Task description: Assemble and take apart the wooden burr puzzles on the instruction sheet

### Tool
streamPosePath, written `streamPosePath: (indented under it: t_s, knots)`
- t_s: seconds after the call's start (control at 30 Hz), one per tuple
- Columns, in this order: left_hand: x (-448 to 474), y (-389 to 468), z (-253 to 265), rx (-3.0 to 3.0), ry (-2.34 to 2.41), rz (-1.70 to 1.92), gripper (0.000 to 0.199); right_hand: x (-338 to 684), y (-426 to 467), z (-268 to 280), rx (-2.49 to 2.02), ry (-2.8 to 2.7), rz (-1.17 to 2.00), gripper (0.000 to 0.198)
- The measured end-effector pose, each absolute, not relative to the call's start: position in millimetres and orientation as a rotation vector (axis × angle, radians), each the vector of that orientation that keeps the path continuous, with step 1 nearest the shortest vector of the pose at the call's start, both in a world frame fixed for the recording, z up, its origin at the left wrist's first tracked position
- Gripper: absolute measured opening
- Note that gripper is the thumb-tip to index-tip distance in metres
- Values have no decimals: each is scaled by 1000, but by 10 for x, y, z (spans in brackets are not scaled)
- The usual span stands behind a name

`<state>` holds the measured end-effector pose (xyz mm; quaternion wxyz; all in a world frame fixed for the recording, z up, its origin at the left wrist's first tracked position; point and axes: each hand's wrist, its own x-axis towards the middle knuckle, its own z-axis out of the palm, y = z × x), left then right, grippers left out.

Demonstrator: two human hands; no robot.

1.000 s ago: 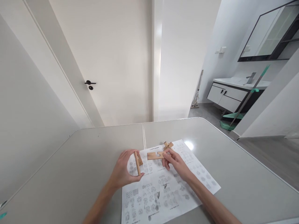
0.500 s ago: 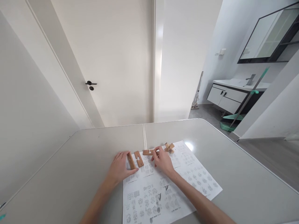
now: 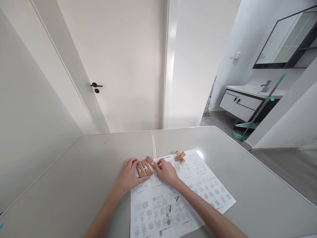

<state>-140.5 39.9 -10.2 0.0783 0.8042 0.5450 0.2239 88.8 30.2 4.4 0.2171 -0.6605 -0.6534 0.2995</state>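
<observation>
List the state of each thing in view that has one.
Left wooden piece: lying flat
Middle wooden piece: lying flat
Right wooden piece: held, partly hidden
Left hand: around left wooden piece
Right hand: holding right wooden piece
Wooden cross: untouched
Printed sheet: unfolded, flat
Door: shut
Cabinet doors: shut

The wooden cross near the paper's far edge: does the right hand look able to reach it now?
Probably yes. The cross lies close to the right hand, with only paper visible between. It may first need to release the slat at its fingertips.
</observation>
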Motion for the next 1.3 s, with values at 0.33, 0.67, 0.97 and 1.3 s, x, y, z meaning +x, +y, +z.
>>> streamPosePath:
  t_s: [0.33,0.67,0.97,1.3]
  knots:
    - [-1398,369,-168,2470,1565,702,78,715,358,99,-1849,-2135,642,23]
    - [-1360,301,-99,2629,1407,559,64,866,241,192,-1658,-2240,636,17]
    - [-1330,281,-65,2625,1356,549,46,1523,-83,284,-1406,-1913,747,27]
    - [-1303,253,32,2662,1300,615,32,1947,-216,0,-1518,-1505,676,37]
